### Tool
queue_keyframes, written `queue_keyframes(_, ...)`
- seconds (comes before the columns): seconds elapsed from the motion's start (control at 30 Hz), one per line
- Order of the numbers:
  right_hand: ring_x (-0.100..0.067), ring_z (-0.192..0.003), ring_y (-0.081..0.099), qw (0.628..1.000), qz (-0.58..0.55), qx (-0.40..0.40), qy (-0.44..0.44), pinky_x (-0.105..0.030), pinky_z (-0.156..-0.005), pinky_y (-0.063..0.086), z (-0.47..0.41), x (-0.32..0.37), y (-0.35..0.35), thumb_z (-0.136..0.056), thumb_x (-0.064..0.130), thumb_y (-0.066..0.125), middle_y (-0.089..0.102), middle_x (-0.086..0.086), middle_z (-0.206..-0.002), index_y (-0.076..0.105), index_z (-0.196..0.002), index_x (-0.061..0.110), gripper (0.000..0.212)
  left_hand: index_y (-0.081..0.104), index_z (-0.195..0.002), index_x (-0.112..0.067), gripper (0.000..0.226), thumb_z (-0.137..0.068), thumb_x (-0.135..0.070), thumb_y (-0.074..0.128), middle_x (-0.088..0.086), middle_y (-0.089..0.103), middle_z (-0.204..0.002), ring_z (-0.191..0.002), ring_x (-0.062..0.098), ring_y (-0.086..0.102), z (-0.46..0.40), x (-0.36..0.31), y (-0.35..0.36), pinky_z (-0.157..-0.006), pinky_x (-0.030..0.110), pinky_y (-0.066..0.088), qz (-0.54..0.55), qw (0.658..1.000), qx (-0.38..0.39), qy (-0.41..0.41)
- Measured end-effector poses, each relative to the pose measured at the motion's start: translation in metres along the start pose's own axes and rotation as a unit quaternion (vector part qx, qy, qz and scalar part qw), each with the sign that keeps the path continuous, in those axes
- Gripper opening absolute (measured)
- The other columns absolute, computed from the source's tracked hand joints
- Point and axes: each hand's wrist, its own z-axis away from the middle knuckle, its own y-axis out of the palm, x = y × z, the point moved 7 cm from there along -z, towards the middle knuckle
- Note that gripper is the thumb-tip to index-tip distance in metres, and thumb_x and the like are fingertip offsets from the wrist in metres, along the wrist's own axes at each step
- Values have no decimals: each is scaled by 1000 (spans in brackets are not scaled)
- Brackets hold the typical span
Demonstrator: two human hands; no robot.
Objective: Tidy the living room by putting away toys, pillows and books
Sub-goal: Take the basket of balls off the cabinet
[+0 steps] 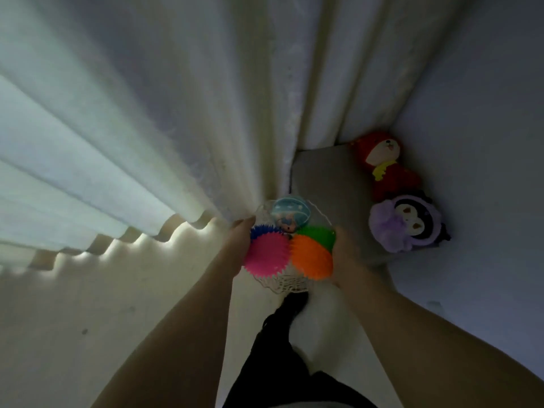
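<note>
While both hands clasp it from either side, left hand and right hand curled on the rim, round white woven basket, mouth upward, no long axis, spiky pink ball, orange ball, green ball, blue ball, pale globe toy inside, above the floor beside the curtain.

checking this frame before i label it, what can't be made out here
Head view, dim light:
- Basket: mostly hidden by the spiky balls; only its white lattice rim shows.
- Blue spiky ball: largely covered by the pink ball and the left hand.
- Right hand: its fingers are hidden behind the basket.
- Red plush and purple plush: details blurred.
</note>
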Motion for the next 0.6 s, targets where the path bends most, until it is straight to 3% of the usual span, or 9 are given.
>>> queue_keyframes(0.03, -20, -89, 64, 999, -28, 27, 35, -32, -90, 51, 59, 6, 19, -74, 74, 53, 68, -3, -102, 67, -100, 31, 52, 54, -124, -16, 39, -98, -44, 46, 11, 60, -117, -109, 31, 58, 21, 26, -25, -91, 43, 47, 24, 999, -22, -10)
queue_keyframes(0.1, -30, -93, 67, 999, 3, 39, 17, -50, -91, 52, 69, -7, 54, -73, 65, 58, 71, -12, -104, 70, -104, 22, 54, 57, -113, -15, 35, -98, -44, 45, 10, 61, -109, -104, 30, 59, 50, 56, -62, -91, 44, 48, 45, 997, -48, -29)
queue_keyframes(0.17, -31, -81, 68, 994, 56, 88, 21, -50, -78, 56, 149, -7, 95, -79, 48, 57, 70, -16, -93, 69, -97, 16, 38, 59, -100, -13, 33, -96, -43, 45, 11, 63, -100, -97, 31, 61, 79, 85, -108, -91, 47, 49, 58, 994, -83, -35)
queue_keyframes(0.23, -28, -71, 67, 988, 94, 120, 33, -41, -65, 57, 216, -21, 134, -82, 39, 59, 69, -14, -86, 68, -96, 14, 30, 59, -103, -11, 39, -92, -46, 46, 13, 64, -101, -95, 32, 63, 105, 119, -157, -90, 48, 50, 86, 987, -128, -42)
queue_keyframes(0.3, -30, -77, 69, 979, 114, 168, 25, -44, -68, 58, 243, -35, 170, -83, 39, 59, 71, -16, -91, 69, -104, 10, 37, 60, -105, -8, 47, -85, -49, 47, 15, 65, -99, -95, 33, 65, 124, 144, -195, -88, 48, 50, 118, 979, -159, -48)
queue_keyframes(0.37, -35, -91, 70, 966, 164, 198, 34, -58, -77, 54, 277, -62, 212, -82, 44, 58, 72, -17, -102, 68, -110, 12, 43, 59, -94, -11, 39, -86, -47, 48, 14, 62, -92, -92, 33, 64, 145, 174, -241, -82, 44, 49, 166, 965, -199, -45)
queue_keyframes(0.43, -37, -94, 69, 956, 206, 206, 32, -63, -80, 51, 307, -87, 248, -84, 44, 54, 72, -18, -104, 67, -111, 13, 43, 56, -84, -13, 32, -92, -42, 46, 13, 58, -87, -86, 30, 60, 162, 203, -282, -76, 41, 45, 208, 950, -223, -59)
queue_keyframes(0.53, -37, -92, 69, 946, 233, 224, 35, -61, -79, 53, 348, -127, 303, -87, 45, 48, 72, -18, -102, 65, -111, 12, 44, 53, -79, -15, 31, -95, -39, 42, 13, 56, -86, -82, 29, 57, 184, 242, -345, -75, 39, 43, 253, 935, -240, -65)
queue_keyframes(0.6, -33, -89, 69, 943, 240, 231, 20, -48, -73, 57, 378, -152, 342, -91, 42, 46, 70, -15, -100, 62, -106, 12, 37, 52, -80, -15, 29, -97, -37, 41, 13, 57, -88, -83, 28, 57, 198, 268, -394, -75, 39, 44, 277, 924, -256, -67)
